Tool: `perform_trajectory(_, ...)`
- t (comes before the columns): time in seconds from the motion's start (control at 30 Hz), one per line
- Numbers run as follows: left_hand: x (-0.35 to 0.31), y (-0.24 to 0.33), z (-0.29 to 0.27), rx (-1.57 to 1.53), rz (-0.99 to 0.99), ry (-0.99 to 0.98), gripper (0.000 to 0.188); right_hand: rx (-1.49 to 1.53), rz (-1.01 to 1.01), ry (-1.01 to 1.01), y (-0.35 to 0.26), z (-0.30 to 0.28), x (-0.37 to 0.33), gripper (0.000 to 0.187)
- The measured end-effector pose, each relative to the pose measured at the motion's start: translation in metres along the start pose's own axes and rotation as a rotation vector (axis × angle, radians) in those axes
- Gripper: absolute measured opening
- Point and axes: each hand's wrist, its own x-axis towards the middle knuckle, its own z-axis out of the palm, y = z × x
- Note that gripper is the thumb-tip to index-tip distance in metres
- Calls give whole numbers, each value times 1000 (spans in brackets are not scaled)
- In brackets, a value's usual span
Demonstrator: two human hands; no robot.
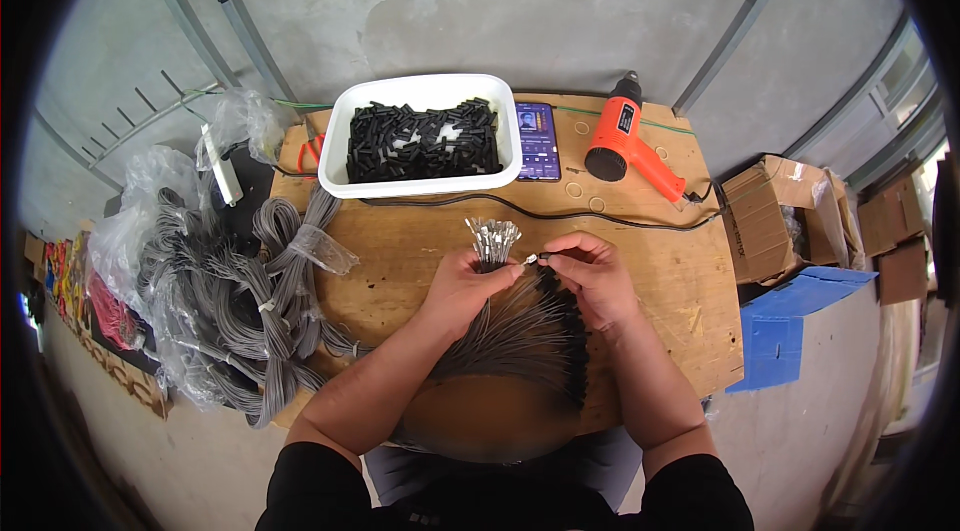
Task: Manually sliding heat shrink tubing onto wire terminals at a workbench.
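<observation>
The fingers of the left hand [466, 283] were closed around a wire bundle, its bright metal terminals [493, 239] fanning upward above the thumb. One single terminal [531, 259] stuck out separately beside the left thumb tip. The thumb and forefinger of the right hand [594, 283] pinched a small black piece [543, 256] right at that terminal, its other fingers loosely curled; whether the piece had slid over the metal could not be told.

The thin gray wires [505, 336] spread below and between the hands over the tabletop [680, 316], many ending in a dark row of black ends [577, 356] under the right forearm. They were probably light and limp, prone to tangling, so a hold close behind the terminals seemed best; the metal tips looked stiff but easily bent. The black piece was likely light and awkward to grip for its size, best taken by its sides.

Farther out, a white tub [337, 136] held many loose black pieces [410, 163], a phone [540, 146] and an orange heat gun [622, 136] lay to its right, and coiled gray wire [270, 321] was heaped at left.
</observation>
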Motion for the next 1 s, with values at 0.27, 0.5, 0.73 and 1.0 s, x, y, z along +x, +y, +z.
perform_trajectory(0.27, 0, 0, -1, 41, 12, -11, 12, -45, -3, 2, -1, 3, -2, 15)
perform_trajectory(0.5, 0, 0, -2, 79, 16, -45, 12, -60, -64, 14, -2, 7, -3, 18)
perform_trajectory(0.73, -2, 3, 0, 88, 8, -65, 10, -107, -59, 17, 0, 3, -3, 17)
perform_trajectory(1.0, -4, 6, 3, 106, 7, -65, 10, -150, -78, 36, -2, 7, -5, 15)
